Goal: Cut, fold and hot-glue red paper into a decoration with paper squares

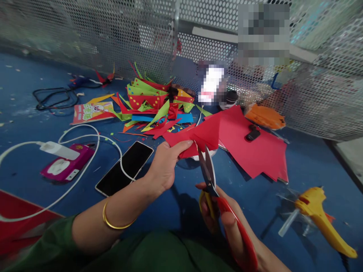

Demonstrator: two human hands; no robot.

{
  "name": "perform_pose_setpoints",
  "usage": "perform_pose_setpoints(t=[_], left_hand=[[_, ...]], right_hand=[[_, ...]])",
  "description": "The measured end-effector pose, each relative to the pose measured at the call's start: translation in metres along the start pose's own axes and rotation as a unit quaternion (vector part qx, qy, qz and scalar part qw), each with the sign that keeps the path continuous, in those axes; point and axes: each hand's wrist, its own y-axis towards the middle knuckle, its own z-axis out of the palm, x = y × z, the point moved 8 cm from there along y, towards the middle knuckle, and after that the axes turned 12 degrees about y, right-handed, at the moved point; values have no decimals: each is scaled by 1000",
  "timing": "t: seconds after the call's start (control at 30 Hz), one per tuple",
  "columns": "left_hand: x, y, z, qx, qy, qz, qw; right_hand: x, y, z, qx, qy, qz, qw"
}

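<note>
My left hand (pixel 166 164) pinches a piece of red paper (pixel 208 130) by its near left edge, thumb on top. In my right hand (pixel 235 226) is a pair of scissors (pixel 209 173) with one red and one yellow handle. The blades point away from me, slightly parted, their tips at the near edge of the paper just right of my left thumb. Whether they have cut into it I cannot tell. Behind the held piece, more red sheets (pixel 249 151) lie stacked on the blue table, with a small black key fob (pixel 252 135) on top.
A yellow glue gun (pixel 314 211) lies at the right. At the left are a black phone (pixel 124 170), a purple power strip (pixel 68 162) and a white cable (pixel 99 136). Coloured paper cutouts (pixel 147 94) and scraps are heaped at the back, before a perforated metal screen (pixel 113 41).
</note>
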Motion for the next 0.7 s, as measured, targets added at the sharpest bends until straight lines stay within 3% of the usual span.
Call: perform_pose_setpoints(t=[0.1, 0.7], left_hand=[[0, 1, -3, -18, 13, -2, 1000], [-11, 4, -16, -85, 48, 34, 995]], right_hand=[[0, 0, 1, 2, 36, 9, 999], [5, -1, 5, 37, 24, 35, 998]])
